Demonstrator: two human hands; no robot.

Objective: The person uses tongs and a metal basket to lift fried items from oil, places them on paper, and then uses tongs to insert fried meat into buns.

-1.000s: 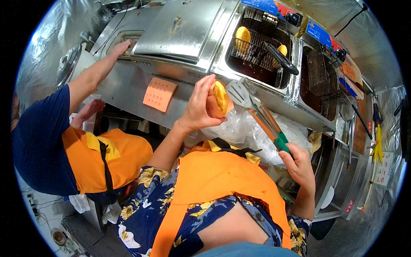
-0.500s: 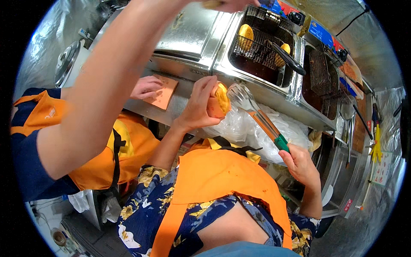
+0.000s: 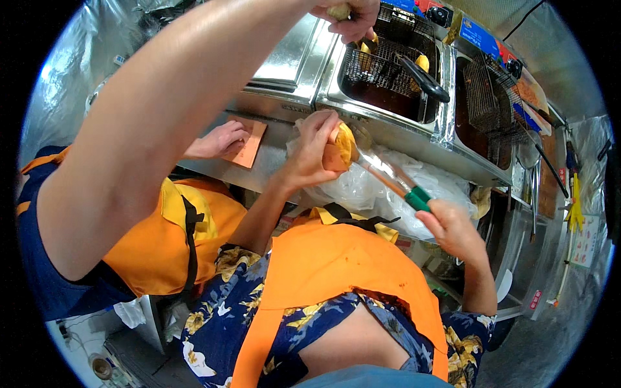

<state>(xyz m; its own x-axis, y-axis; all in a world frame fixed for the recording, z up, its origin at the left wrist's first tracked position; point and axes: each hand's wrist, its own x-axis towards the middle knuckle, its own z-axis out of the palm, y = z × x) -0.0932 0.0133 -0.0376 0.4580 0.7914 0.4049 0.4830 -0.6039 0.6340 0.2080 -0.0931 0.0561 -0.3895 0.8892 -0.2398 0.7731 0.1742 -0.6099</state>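
My left hand [image 3: 315, 149] is closed around an orange paper sleeve [image 3: 334, 159] with a golden fried pastry [image 3: 344, 143] sticking out of it. My right hand [image 3: 453, 226] grips metal tongs [image 3: 391, 177] by their green handle end. The tongs' tips are blurred and lie right beside the pastry; I cannot tell if they touch it. Past my hands, golden pieces [image 3: 422, 63] sit in a wire basket [image 3: 393, 64] in the fryer. Over that fryer, a co-worker's hand [image 3: 352, 22] holds a pale lump [image 3: 339, 11].
The co-worker's arm [image 3: 162, 116] crosses the left side. Their other hand [image 3: 223, 139] rests on orange paper sleeves [image 3: 251, 145]. Clear plastic bags [image 3: 414, 194] lie before the fryer. A black-handled tool [image 3: 424, 79] leans over the basket; a second fryer basket [image 3: 495, 103] stands at right.
My right hand and the tongs have tilted and shifted, bringing the tips closer to the pastry. My left hand has moved slightly right. The co-worker's raised hand has come lower over the fryer.
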